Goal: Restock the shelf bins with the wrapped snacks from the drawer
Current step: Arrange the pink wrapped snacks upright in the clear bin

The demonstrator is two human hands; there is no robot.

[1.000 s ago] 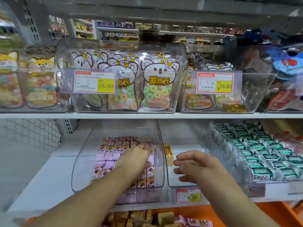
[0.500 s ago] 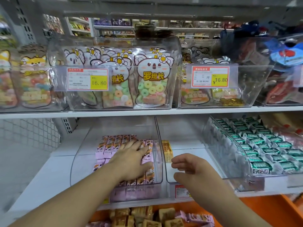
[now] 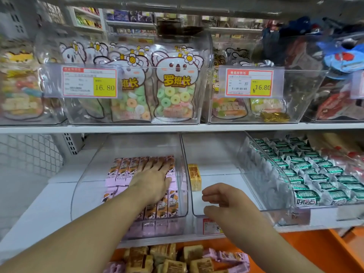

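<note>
Left hand (image 3: 152, 181) flat, fingers straight, pressing pink snack bars (image 3: 122, 170) in clear bin (image 3: 82, 186); right hand (image 3: 222, 201) loosely curled, holding nothing, at neighbouring bin's front edge.

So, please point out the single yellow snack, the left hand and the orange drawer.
yellow snack (image 3: 194, 176), head view, middle of wrapper.
left hand (image 3: 152, 179), head view, back of hand.
orange drawer (image 3: 307, 251), head view, bare floor.

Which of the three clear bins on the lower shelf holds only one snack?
The middle bin: it holds one yellow wrapped snack. The left bin has rows of pink packs, the right bin many green ones.
</note>
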